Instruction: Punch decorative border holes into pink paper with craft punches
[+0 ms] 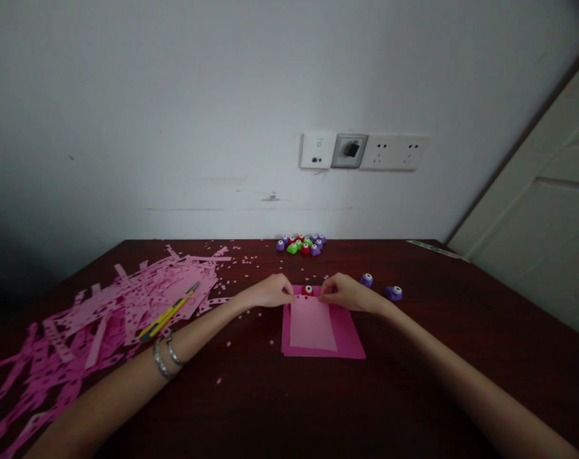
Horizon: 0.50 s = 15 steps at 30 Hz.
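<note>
A light pink sheet lies over a darker pink sheet on the dark red table. At the light sheet's far edge sits a small red punch, with small dark holes showing in the paper just in front of it. My left hand pinches the light sheet's far left corner. On the other side of the punch, my right hand pinches the far right corner. Both hands are closed, thumb against fingers.
Punched pink strips are heaped at the left, a yellow cutter on top. Several coloured punches stand by the wall. Purple punches lie right of my right hand. Paper bits are scattered about. A ruler-like strip lies far right.
</note>
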### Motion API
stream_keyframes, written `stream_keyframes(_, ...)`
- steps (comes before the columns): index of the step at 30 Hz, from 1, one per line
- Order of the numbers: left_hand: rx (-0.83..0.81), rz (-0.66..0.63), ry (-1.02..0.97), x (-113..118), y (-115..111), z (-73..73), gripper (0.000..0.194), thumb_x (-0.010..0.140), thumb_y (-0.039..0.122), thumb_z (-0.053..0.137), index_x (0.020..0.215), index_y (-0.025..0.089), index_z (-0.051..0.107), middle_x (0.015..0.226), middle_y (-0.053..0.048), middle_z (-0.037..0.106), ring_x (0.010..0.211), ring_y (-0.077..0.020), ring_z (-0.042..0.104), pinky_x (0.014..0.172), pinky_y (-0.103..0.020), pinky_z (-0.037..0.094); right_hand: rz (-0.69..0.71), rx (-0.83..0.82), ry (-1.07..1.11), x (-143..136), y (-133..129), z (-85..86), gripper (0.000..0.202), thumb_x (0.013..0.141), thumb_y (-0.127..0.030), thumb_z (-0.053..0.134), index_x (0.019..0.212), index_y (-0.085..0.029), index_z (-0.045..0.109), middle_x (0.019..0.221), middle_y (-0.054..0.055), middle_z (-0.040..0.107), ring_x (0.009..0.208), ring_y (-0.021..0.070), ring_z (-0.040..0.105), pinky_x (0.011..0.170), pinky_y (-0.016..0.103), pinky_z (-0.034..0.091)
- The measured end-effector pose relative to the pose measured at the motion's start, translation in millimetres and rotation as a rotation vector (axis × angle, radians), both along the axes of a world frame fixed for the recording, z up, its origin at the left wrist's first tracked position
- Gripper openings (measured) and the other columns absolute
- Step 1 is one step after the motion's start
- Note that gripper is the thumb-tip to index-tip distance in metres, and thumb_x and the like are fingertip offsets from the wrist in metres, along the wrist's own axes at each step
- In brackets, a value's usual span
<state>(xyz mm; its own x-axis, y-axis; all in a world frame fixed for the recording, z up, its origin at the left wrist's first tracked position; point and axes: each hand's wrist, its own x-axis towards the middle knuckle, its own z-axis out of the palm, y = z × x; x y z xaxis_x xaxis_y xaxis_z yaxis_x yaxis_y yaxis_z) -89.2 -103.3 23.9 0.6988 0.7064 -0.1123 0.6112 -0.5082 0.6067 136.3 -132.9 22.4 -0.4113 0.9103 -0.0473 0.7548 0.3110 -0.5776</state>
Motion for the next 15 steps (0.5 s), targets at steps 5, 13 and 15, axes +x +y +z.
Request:
stream_keyframes(5, -0.026, -0.035, 0.031, -1.6, 0.2, 3.5, 0.019, 0.069, 0.027, 0.051, 0.061, 0.013, 0.062, 0.057, 0.002, 0.056, 0.052, -0.0084, 0.044, 0.051, -0.021, 0.032, -0.06, -0.014, -0.008, 0.3, 1.9, -3.5, 0.018, 0.069, -0.028, 0.056, 0.064, -0.014, 0.066, 0.063, 0.003, 0.061, 0.058, 0.0127, 0.051, 0.049, 0.022, 0.033)
stream_keyframes(13, -0.009, -0.02, -0.003, -1.3, 0.6, -1.7, 0.028, 0.073, 0.036, 0.052, 0.059, 0.014, 0.06, 0.053, 0.003, 0.049, 0.049, -0.0073, 0.038, 0.048, -0.021, 0.028, -0.024, -0.01, -0.027, -2.8, -3.7, 4.9, 0.017, 0.069, -0.024, 0.054, 0.063, -0.014, 0.066, 0.065, 0.002, 0.059, 0.059, 0.012, 0.049, 0.05, 0.022, 0.034)
stream_keyframes(15, -0.016, -0.035, -0.006, -1.1, 0.2, -3.4, 0.027, 0.072, 0.035, 0.052, 0.057, 0.014, 0.059, 0.052, 0.003, 0.047, 0.048, -0.0072, 0.037, 0.047, -0.021, 0.027, -0.012, -0.022, -0.04, -3.7, -4.6, 5.5, 0.016, 0.068, -0.022, 0.052, 0.059, -0.014, 0.063, 0.059, 0.001, 0.055, 0.055, 0.0108, 0.047, 0.048, 0.021, 0.031)
